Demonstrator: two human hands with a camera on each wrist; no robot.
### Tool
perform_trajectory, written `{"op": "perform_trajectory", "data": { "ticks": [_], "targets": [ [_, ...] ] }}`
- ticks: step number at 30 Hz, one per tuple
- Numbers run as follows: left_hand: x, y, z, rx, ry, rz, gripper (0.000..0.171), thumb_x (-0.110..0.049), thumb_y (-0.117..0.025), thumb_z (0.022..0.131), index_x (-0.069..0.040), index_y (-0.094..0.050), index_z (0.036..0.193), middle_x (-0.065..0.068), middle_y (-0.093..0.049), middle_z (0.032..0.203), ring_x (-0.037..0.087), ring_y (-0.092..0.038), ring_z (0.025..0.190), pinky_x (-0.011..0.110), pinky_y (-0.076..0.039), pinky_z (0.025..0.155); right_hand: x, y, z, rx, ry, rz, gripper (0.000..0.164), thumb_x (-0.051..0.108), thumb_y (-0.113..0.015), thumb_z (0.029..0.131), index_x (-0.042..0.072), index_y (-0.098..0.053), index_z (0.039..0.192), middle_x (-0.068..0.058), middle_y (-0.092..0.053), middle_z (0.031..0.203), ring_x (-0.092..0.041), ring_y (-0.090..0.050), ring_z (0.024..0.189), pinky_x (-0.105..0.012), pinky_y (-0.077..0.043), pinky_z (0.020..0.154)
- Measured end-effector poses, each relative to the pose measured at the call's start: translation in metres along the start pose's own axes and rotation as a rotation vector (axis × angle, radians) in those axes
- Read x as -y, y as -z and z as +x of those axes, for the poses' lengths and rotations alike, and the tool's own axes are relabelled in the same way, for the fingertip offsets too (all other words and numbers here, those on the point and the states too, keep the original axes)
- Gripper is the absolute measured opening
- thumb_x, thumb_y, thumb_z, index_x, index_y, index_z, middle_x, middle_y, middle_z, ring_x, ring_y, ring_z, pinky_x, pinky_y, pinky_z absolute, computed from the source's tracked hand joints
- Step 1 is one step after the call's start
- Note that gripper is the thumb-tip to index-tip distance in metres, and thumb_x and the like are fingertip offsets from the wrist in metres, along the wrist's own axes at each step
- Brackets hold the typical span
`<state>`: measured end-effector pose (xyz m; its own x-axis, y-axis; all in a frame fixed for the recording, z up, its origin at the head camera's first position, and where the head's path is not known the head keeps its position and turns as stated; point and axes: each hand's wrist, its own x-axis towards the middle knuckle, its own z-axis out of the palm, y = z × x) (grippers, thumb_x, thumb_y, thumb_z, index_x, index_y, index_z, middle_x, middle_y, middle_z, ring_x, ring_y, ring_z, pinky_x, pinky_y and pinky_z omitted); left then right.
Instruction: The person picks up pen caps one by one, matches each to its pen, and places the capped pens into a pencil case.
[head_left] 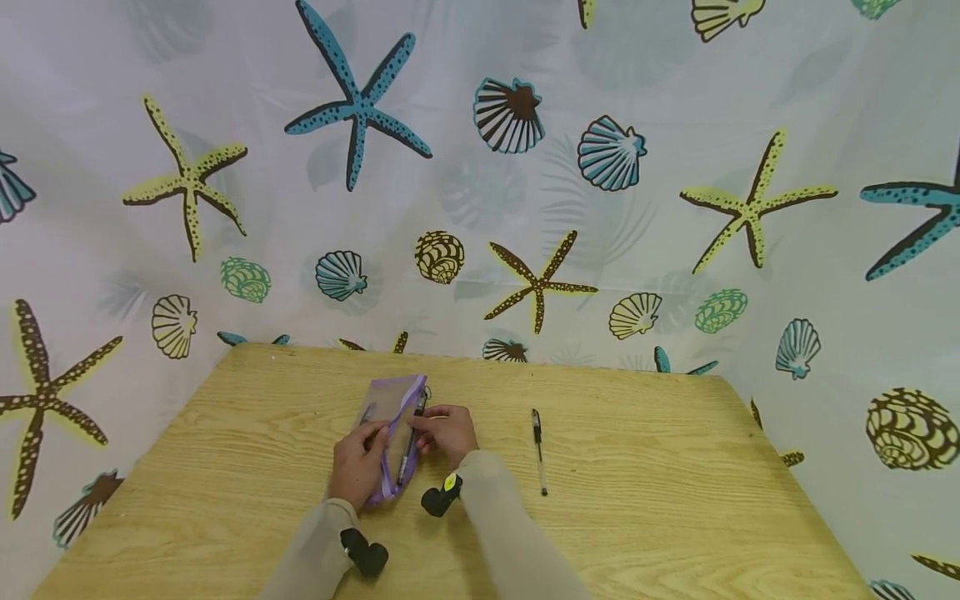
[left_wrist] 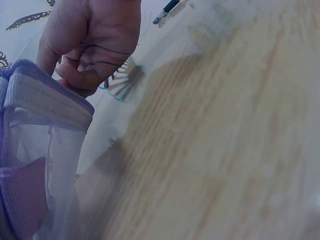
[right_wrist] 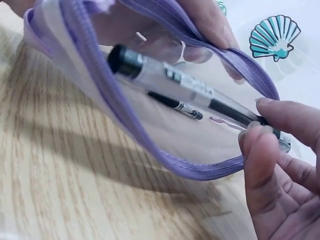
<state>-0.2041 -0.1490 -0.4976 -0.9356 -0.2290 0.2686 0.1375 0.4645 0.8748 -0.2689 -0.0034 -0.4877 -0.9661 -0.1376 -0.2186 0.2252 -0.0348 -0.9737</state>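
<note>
A see-through mesh zip pouch (head_left: 390, 402) with purple trim is tilted up over the table between both hands. The left hand (head_left: 356, 468) grips its near side; in the right wrist view, fingers (right_wrist: 212, 22) bend over the far edge of the unzipped mouth. At that mouth, the right hand (head_left: 450, 433) pinches a clear-barrelled pen (right_wrist: 185, 90) near one end between thumb and fingers. The pen's black end points into the pouch. Deeper in, another dark pen (right_wrist: 175, 104) shows. The left wrist view catches the pouch's zipped rim (left_wrist: 50, 100).
To the right of the hands, a black-capped pen (head_left: 538, 450) lies on the wooden table (head_left: 660, 483). A white curtain (head_left: 450, 183) printed with starfish and shells hangs behind the table and along both sides. Each wrist carries a small black camera (head_left: 441, 497).
</note>
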Motion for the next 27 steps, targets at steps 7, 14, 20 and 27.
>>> {"op": "perform_trajectory", "data": {
  "ticks": [7, 14, 20, 27],
  "targets": [
    [0.001, -0.001, 0.001, -0.010, -0.017, -0.002, 0.021, -0.011, -0.057, 0.097, 0.001, -0.070, 0.108, 0.006, -0.062, 0.079, 0.013, -0.049, 0.067, 0.024, -0.041, 0.059, 0.010, 0.000, -0.006, 0.050, 0.060, -0.001, 0.022, 0.010, -0.075, 0.083, -0.006, -0.067, 0.096, -0.014, -0.069, 0.072, -0.011, -0.056, 0.047, -0.022, -0.046, 0.044],
    [0.001, -0.002, 0.001, -0.023, -0.015, -0.010, 0.019, -0.009, -0.059, 0.096, 0.001, -0.071, 0.106, 0.005, -0.062, 0.077, 0.012, -0.049, 0.066, 0.023, -0.040, 0.059, 0.016, 0.003, -0.009, 0.071, 0.064, 0.007, 0.021, 0.008, -0.073, 0.085, -0.007, -0.066, 0.098, -0.018, -0.070, 0.078, -0.011, -0.058, 0.048, -0.022, -0.048, 0.046],
    [0.002, -0.001, 0.001, -0.013, -0.013, -0.005, 0.020, -0.010, -0.058, 0.097, 0.000, -0.071, 0.108, 0.005, -0.062, 0.078, 0.013, -0.048, 0.066, 0.024, -0.040, 0.059, 0.015, 0.005, -0.009, 0.064, 0.053, -0.003, 0.023, 0.011, -0.074, 0.085, -0.006, -0.066, 0.098, -0.021, -0.070, 0.081, -0.011, -0.058, 0.048, -0.023, -0.049, 0.047],
    [0.002, 0.000, 0.001, 0.000, 0.006, 0.000, 0.021, -0.011, -0.057, 0.098, -0.001, -0.070, 0.110, 0.006, -0.063, 0.080, 0.014, -0.049, 0.068, 0.024, -0.041, 0.060, 0.010, 0.008, -0.006, 0.065, 0.066, -0.005, 0.028, 0.014, -0.075, 0.085, -0.007, -0.066, 0.102, -0.020, -0.070, 0.081, -0.012, -0.059, 0.049, -0.024, -0.049, 0.046]
  ]
}}
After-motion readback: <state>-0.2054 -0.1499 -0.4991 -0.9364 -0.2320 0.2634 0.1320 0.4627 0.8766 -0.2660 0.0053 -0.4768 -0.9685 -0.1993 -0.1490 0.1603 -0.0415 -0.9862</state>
